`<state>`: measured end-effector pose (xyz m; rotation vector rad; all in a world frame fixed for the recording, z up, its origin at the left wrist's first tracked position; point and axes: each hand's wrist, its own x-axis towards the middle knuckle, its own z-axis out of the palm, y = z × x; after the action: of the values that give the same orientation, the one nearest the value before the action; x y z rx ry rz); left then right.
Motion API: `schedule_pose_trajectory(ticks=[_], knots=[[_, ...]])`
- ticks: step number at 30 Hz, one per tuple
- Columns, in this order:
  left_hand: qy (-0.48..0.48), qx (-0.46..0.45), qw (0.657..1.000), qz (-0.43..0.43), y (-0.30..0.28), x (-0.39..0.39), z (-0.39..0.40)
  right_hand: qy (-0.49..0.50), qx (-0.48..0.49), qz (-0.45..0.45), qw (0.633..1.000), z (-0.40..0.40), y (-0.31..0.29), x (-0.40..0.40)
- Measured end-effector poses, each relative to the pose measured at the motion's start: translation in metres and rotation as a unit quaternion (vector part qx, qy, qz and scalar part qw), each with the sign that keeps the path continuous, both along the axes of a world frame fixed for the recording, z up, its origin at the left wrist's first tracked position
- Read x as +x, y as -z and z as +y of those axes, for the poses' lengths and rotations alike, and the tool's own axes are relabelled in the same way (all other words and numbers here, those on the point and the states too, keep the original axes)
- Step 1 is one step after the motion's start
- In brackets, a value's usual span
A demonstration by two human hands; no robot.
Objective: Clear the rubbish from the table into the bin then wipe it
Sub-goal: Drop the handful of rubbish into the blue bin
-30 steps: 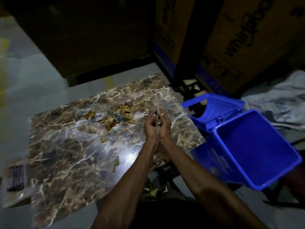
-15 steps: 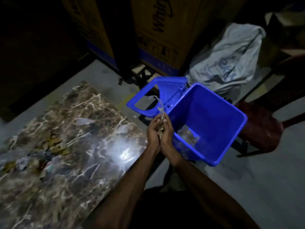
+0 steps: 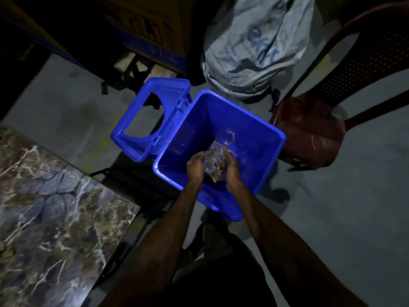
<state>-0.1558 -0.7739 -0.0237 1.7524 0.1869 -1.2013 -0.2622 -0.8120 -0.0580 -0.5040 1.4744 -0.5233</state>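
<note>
A: Dim room, grey floor; the brown marble worktop [image 3: 51, 218] lies at eight o'clock, the square blue plastic bin [image 3: 274, 138] at centre, lid flipped toward ten.

B: Both hands, left [image 3: 195, 166] and right [image 3: 231, 167], cup a crumpled clump of clear wrappers and scraps [image 3: 213, 163] over the bin's mouth.

A: Dumping step, I'd say. Next, spread that grip, then return for more rubbish.

- The blue bin [image 3: 261, 138] gapes open; its flipped lid [image 3: 141, 120] hangs off the left rim.
- Bare floor [image 3: 73, 120] separates bin and table [image 3: 55, 218].
- A red chair [image 3: 309, 134], seemingly touching, crowds the bin's right.
</note>
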Motion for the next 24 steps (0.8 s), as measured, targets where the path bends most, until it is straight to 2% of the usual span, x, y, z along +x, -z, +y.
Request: schedule_pose_trajectory(ticks=[4, 8, 11, 15, 19, 24], knots=[[0.035, 0.029, 0.997, -0.061, 0.024, 0.035, 0.017, -0.020, 0.027, 0.010, 0.999, -0.013, 0.008, -0.015], [0.018, 0.052, 0.997, -0.044, 0.032, 0.055, 0.043, -0.027, 0.046, 0.014, 0.998, -0.009, 0.015, -0.018], [-0.008, 0.048, 0.999, -0.009, 0.023, 0.057, 0.063, -0.102, 0.051, 0.013, 0.993, 0.005, 0.047, -0.015], [-0.052, 0.019, 0.998, 0.021, 0.003, 0.049, 0.093, -0.226, 0.020, 0.031, 0.973, 0.034, -0.002, 0.011], [-0.113, -0.030, 0.993, 0.006, -0.014, 0.043, 0.134, -0.357, -0.058, -0.007, 0.932, 0.071, -0.036, 0.035], [-0.168, -0.077, 0.982, -0.041, -0.035, 0.040, 0.221, -0.517, -0.188, -0.007, 0.835, 0.143, -0.062, 0.066]])
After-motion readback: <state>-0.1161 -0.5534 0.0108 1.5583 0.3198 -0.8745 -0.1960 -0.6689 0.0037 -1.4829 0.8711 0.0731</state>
